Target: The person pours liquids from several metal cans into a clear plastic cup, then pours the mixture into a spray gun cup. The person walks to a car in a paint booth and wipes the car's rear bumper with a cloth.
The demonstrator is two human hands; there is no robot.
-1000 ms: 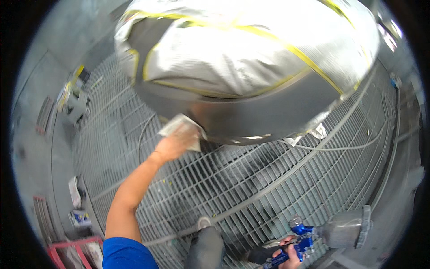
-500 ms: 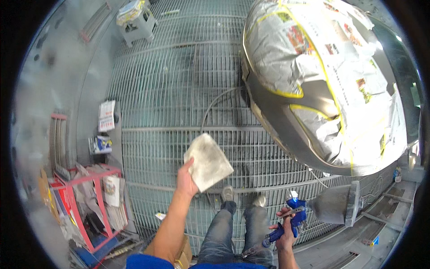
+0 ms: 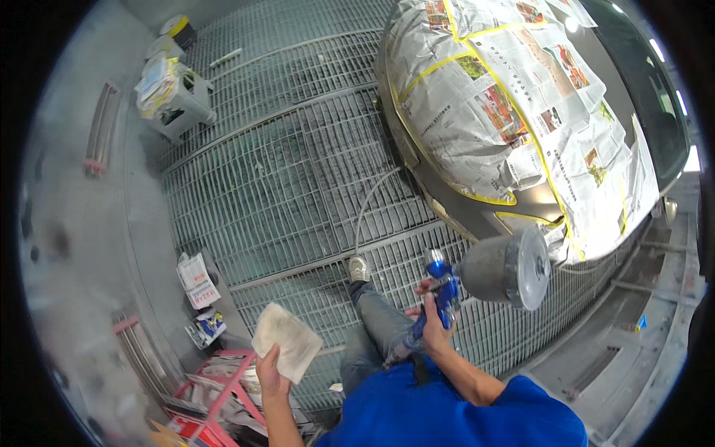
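In my left hand [image 3: 272, 376] I grip a folded off-white cloth [image 3: 289, 341], its surface smudged grey. The thumb presses on its near edge. My right hand [image 3: 435, 328] is wrapped round the handle of a blue spray gun [image 3: 447, 292]. A large grey paint cup [image 3: 510, 270] is attached to the gun and tilts to the right. Beyond the gun stands a car whose front is covered with newspaper sheets [image 3: 514, 82] held by yellow tape. Bare greyish-brown bumper [image 3: 450, 186] shows along its edge. The gun and the car are apart.
Metal floor grating [image 3: 261, 194] lies underfoot. A thin hose [image 3: 363, 208] curves across it from the car. At the left stand a red-framed rack [image 3: 238, 387] with papers and a small ledge with newspaper [image 3: 197, 281]. A grey plastic stool [image 3: 182, 100] stands far left.
My view has turned and shifted. My left foot has stepped forward. The spray gun has come up and inward, nearer the car in view; the cloth is lower and further left.
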